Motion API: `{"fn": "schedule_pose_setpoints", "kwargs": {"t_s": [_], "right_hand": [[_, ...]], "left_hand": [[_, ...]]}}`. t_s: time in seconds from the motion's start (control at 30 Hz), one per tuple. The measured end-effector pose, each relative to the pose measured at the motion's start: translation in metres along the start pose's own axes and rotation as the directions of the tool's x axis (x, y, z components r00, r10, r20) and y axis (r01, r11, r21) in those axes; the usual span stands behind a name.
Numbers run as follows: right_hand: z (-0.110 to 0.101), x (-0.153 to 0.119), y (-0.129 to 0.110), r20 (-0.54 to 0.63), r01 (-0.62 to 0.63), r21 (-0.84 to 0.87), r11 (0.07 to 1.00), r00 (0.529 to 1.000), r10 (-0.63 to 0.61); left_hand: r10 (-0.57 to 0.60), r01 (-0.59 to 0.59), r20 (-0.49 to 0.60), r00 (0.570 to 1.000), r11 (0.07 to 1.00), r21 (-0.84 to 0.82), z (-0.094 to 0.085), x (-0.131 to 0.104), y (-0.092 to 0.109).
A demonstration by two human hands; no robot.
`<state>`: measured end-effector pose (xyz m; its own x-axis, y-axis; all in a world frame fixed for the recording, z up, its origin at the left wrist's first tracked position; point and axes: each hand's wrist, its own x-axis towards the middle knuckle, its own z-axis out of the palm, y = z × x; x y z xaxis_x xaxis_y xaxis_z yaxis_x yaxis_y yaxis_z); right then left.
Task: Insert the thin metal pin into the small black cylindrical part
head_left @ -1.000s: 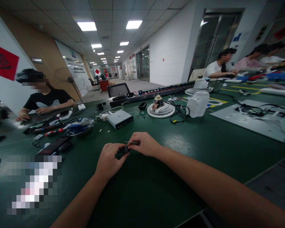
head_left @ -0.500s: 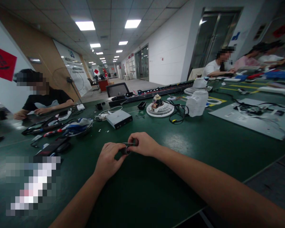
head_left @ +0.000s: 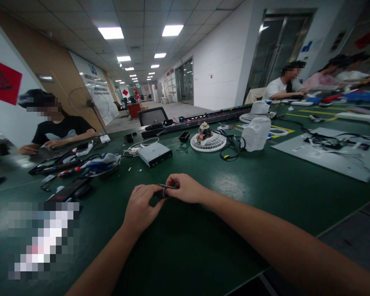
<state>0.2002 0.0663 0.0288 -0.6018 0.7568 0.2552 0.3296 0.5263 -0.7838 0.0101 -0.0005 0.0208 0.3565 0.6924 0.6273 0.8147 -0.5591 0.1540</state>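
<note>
My left hand (head_left: 142, 206) is closed, pinching a small dark round part (head_left: 163, 193) with a pale rim between thumb and fingers. From the other side, the fingertips of my right hand (head_left: 186, 188) are pressed together right at that part. A thin light strip or wire (head_left: 169, 187) runs over the top of the part into the right fingers. What kind of part it is cannot be made out, as the fingers cover much of it. Both hands are just above the green tabletop (head_left: 234, 230).
Beyond my hands sit a grey disc drive (head_left: 155, 153), a small black tray (head_left: 184, 136), a white fan grille with motor (head_left: 207, 142) and a white housing (head_left: 256, 135). A grey panel (head_left: 329, 158) lies right. Tools and cables clutter the left, near a seated person (head_left: 61, 127).
The thin strip has tilted, its right end now lower. My right fingers have shifted slightly and closed in on the dark part, while my left hand stays nearly still.
</note>
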Motion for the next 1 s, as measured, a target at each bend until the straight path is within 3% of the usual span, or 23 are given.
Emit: {"fn": "schedule_pose_setpoints", "kwargs": {"t_s": [0.13,0.27,0.43,0.57,0.87,1.0], "right_hand": [[-0.004,0.000,0.000,-0.047,0.001,-0.034,0.999,0.999,-0.003],[-0.012,-0.002,0.001,-0.114,0.028,-0.215,0.976,0.992,-0.054],[-0.020,-0.002,0.006,-0.048,0.163,-0.411,0.897,0.979,-0.200],[-0.021,-0.002,0.008,0.020,0.243,-0.457,0.856,0.965,-0.263],[-0.023,-0.005,0.005,0.040,0.204,-0.599,0.775,0.974,-0.225],[-0.023,-0.007,0.002,0.103,0.274,-0.561,0.781,0.960,-0.262]], "left_hand": [[-0.112,0.112,-0.020,0.994,0.993,0.026,0.002,0.001,0.002],[-0.238,0.239,-0.036,0.971,0.970,0.041,0.002,0.000,-0.001],[-0.319,0.323,-0.082,0.944,0.945,0.049,0.005,-0.003,-0.008],[-0.328,0.332,-0.077,0.942,0.942,0.044,0.005,-0.003,-0.010],[-0.291,0.293,-0.050,0.955,0.955,0.045,0.003,-0.001,-0.006],[-0.279,0.281,-0.039,0.959,0.959,0.047,0.003,-0.001,-0.007]]}}
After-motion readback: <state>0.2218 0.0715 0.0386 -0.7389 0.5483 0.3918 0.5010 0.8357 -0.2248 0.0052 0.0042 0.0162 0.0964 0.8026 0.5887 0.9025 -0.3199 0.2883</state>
